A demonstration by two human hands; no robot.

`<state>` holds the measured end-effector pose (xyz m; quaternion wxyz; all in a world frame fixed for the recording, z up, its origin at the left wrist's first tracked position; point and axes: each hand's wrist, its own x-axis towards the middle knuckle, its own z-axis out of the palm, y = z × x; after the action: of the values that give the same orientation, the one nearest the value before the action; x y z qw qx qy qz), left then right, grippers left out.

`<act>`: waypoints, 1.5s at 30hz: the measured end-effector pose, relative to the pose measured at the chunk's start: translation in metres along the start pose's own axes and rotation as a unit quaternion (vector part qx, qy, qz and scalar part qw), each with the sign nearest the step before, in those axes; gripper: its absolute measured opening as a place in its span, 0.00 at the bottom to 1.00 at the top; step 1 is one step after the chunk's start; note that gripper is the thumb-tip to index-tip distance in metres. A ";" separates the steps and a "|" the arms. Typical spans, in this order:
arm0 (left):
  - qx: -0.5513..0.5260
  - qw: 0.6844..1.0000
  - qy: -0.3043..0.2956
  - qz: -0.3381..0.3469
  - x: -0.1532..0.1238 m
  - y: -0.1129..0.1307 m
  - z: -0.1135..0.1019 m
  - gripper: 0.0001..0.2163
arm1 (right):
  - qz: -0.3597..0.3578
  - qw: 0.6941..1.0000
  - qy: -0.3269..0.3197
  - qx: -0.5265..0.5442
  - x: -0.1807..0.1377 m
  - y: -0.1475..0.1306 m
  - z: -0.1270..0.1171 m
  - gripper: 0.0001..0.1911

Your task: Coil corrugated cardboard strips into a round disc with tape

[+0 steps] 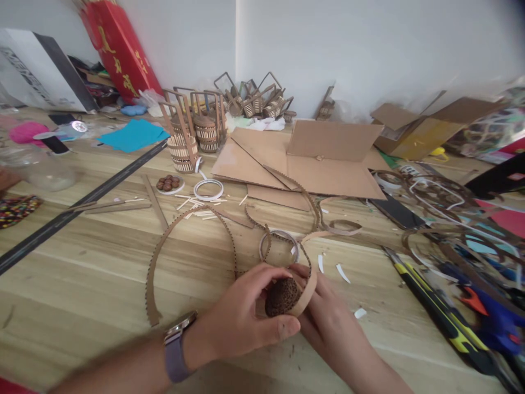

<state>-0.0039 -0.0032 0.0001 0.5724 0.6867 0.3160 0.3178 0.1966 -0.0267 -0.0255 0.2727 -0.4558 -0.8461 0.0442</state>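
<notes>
My left hand (240, 314), with a watch (179, 342) on its wrist, is closed around a dark brown coil of rolled corrugated paper strip (281, 297). Its thumb and fingers curve about the coil's sides. My right hand (334, 314) meets the coil from the other side, its fingers partly hidden behind a tan strip end (307, 295) that bends up from the roll; those fingers look closed on the strip. Beyond my hands lie a ring of white tape (262, 249) and loose, curling corrugated strips (153, 279).
Small woven baskets with handles (182, 153) stand toward the wall, beside flattened cardboard (328, 178). A yellow-black utility knife (430, 306) and a blue glue gun (488, 314) lie at right. Farther off are a dish of brown balls (168, 184), a phone (397, 212) and thin sticks (200, 214).
</notes>
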 end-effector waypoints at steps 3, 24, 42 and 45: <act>0.012 1.000 0.003 0.006 0.000 0.001 0.000 0.21 | 0.010 1.000 -0.016 -0.025 -0.005 0.003 0.006 0.20; 0.034 0.999 0.034 -0.026 0.001 0.004 0.000 0.21 | 0.041 0.999 -0.012 -0.026 -0.003 0.007 0.002 0.10; -0.005 0.990 0.136 -0.025 -0.004 -0.005 -0.001 0.21 | 0.052 0.997 0.027 0.050 -0.001 0.010 -0.009 0.06; -0.017 0.989 0.147 -0.016 -0.002 -0.005 -0.001 0.19 | 0.046 0.997 0.030 0.054 0.000 0.008 -0.011 0.06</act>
<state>-0.0063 -0.0037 -0.0050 0.5365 0.6170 0.4026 0.4116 0.2079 -0.0239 -0.0187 0.3196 -0.4801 -0.8120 0.0893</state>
